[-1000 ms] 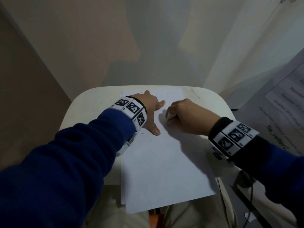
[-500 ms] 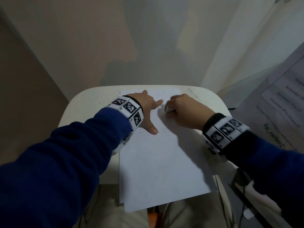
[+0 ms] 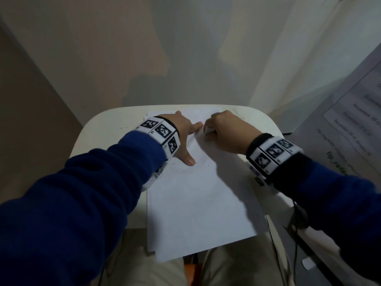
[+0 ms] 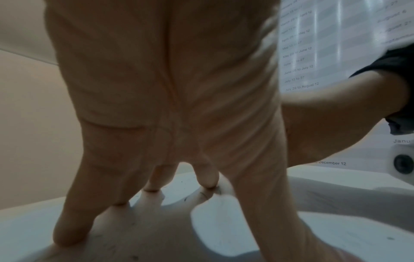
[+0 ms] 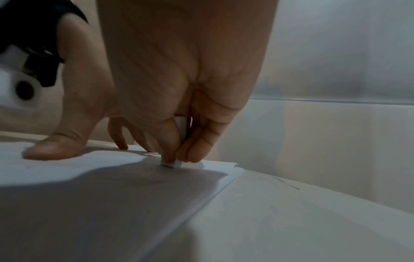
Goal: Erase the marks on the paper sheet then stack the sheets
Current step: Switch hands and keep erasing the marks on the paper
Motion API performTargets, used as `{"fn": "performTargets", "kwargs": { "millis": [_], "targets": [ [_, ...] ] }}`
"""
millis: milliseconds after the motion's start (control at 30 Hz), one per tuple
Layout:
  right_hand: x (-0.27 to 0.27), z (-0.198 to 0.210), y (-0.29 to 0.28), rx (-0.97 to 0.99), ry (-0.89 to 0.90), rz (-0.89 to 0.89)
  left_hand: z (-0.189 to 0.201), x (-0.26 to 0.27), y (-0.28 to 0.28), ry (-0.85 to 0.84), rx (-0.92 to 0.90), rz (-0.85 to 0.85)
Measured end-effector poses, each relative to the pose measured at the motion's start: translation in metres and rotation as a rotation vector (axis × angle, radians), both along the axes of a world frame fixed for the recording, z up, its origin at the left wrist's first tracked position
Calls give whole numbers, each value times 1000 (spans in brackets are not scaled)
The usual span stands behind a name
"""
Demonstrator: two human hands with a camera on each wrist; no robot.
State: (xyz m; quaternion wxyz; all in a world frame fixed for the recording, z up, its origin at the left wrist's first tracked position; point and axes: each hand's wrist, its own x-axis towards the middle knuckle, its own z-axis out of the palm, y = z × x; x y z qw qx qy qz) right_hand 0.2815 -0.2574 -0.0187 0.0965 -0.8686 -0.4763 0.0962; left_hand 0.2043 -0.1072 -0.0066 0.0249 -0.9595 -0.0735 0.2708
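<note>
A white paper sheet (image 3: pixel 198 203) lies on a small white table (image 3: pixel 99 133), with another sheet's edge showing beneath it at the near left. My left hand (image 3: pixel 185 137) lies flat on the sheet's far left part, fingers spread and pressing it down; in the left wrist view the straight fingers (image 4: pixel 71 221) touch the paper. My right hand (image 3: pixel 222 131) pinches a small white eraser (image 3: pixel 209 131) and holds its tip on the sheet near the far edge. The eraser (image 5: pixel 172 164) shows between thumb and fingers in the right wrist view. Faint pencil specks dot the sheet near the left thumb.
The table stands in a corner, walls close behind and to the left. A printed poster (image 3: pixel 354 124) hangs on the right. A black cable (image 3: pixel 296 223) dangles off the right side. My knees in beige trousers (image 3: pixel 226 269) sit under the table's near edge.
My right hand with the eraser has slid away from me toward the sheet's far edge. The left hand stays pressed on the paper.
</note>
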Motion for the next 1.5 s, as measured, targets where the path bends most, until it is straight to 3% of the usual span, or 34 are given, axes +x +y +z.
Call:
{"fn": "performTargets", "kwargs": {
  "millis": [267, 500, 700, 900, 1200, 1333, 1500],
  "targets": [
    [-13, -2, -33, -6, 53, 16, 2, 0, -2, 26, -3, 20],
    [4, -1, -9, 65, -20, -26, 7, 3, -6, 50, 22, -24],
    [-10, 1, -31, -39, 47, 10, 5, 2, -6, 21, 28, -58],
    [3, 11, -12, -25, -91, -42, 6, 0, -6, 21, 42, -59],
    [-6, 9, -35, -93, 9, -7, 6, -1, -7, 6, 35, -61],
    [6, 6, -16, -48, -80, -46, 7, 2, -7, 43, 35, -35],
    [5, -2, -25, -39, -60, -60, 8, 1, -8, 32, 39, -49]
  ]
}}
